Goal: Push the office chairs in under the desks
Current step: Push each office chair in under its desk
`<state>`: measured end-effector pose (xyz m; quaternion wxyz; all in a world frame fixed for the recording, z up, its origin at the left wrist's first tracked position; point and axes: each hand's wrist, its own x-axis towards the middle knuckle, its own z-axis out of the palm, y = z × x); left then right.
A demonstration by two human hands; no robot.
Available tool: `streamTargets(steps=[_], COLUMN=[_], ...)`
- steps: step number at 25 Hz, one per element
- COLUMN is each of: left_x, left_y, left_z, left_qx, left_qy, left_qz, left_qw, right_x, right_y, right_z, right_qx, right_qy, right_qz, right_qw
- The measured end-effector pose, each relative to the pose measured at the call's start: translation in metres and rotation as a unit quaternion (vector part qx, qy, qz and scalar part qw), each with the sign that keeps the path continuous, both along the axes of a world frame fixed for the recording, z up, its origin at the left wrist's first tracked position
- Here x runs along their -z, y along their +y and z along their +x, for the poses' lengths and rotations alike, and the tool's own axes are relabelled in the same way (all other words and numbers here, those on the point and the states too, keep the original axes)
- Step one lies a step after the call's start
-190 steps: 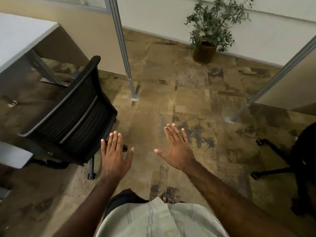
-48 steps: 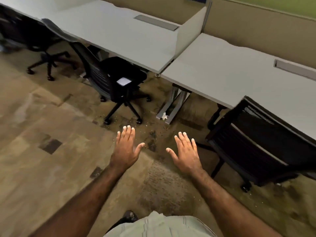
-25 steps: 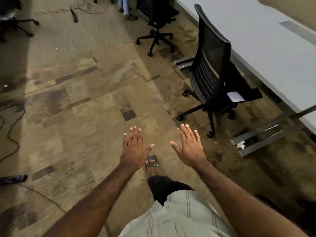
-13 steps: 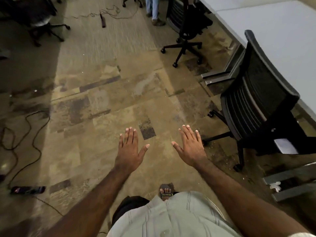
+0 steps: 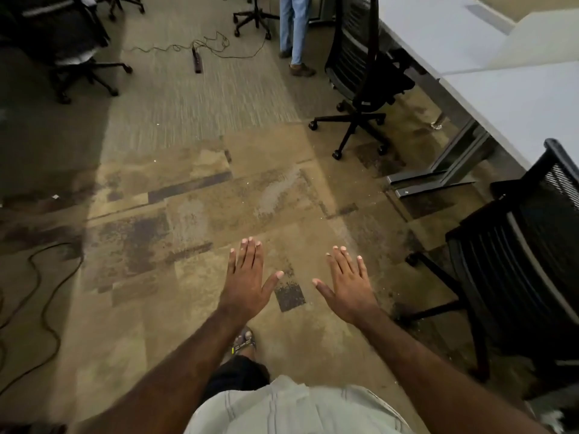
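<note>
A black mesh office chair [image 5: 520, 277] stands close on my right, its back toward me, beside the grey desk [image 5: 513, 98] that runs along the right side. Farther ahead a second black chair [image 5: 360, 57] stands out from the same desk row, its wheeled base on the carpet. My left hand [image 5: 246, 283] and my right hand [image 5: 349, 286] are held out flat over the floor, palms down, fingers spread, empty. Neither hand touches a chair; the near chair is about a hand's width to the right of my right hand.
A person in blue jeans [image 5: 293, 32] stands ahead beside the far chair. A power strip with cables [image 5: 198, 59] lies on the carpet ahead, another cable [image 5: 37, 296] snakes at the left. More dark chairs [image 5: 62, 48] stand at the far left. Desk legs [image 5: 438, 180] jut out.
My view has swung left along the desk row and moved forward; the near chair has slid to the right edge and the far chair has come closer. Both hands stay open and empty.
</note>
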<state>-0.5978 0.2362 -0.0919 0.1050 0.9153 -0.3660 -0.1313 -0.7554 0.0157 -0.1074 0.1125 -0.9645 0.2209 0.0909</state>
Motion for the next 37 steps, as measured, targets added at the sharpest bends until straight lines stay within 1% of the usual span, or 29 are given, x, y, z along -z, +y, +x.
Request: streamTargets(steps=[3, 6, 9, 13, 19, 23, 26, 31, 34, 37], left_x=[-0.007, -0.012, -0.016, -0.009, 0.008, -0.002, -0.01, -0.011, 0.0, 0.009], left_y=[-0.003, -0.008, -0.014, -0.038, -0.098, -0.142, -0.177, -0.231, -0.264, -0.297], left_z=[0.073, 0.132, 0.19, 0.262, 0.398, 0.479, 0.536, 0.61, 0.667, 0.729], left_qx=[0.027, 0.044, 0.044, 0.05, 0.056, 0.054, 0.053, 0.066, 0.079, 0.108], left_qy=[-0.003, -0.011, -0.013, -0.018, -0.031, -0.035, -0.057, -0.045, -0.038, -0.023], left_qz=[-0.002, 0.009, 0.005, 0.006, 0.02, 0.011, 0.001, -0.022, -0.031, -0.04], left_qw=[1.0, 0.999, 0.999, 0.999, 0.998, 0.998, 0.997, 0.997, 0.996, 0.993], right_x=[-0.009, -0.019, -0.027, -0.021, -0.002, -0.006, -0.014, -0.02, -0.016, -0.013], right_y=[0.003, 0.0, -0.005, -0.024, -0.086, -0.134, -0.169, -0.216, -0.237, -0.253], right_z=[0.069, 0.13, 0.193, 0.267, 0.399, 0.472, 0.525, 0.597, 0.646, 0.702], right_qx=[0.025, 0.033, 0.046, 0.051, 0.064, 0.071, 0.077, 0.094, 0.11, 0.139], right_qy=[0.009, -0.007, -0.028, -0.037, -0.055, -0.051, -0.063, -0.069, -0.073, -0.088], right_qz=[-0.001, -0.008, -0.007, -0.004, 0.026, 0.033, 0.019, 0.002, -0.003, -0.031], right_qw=[1.0, 0.999, 0.999, 0.998, 0.996, 0.996, 0.995, 0.993, 0.991, 0.986])
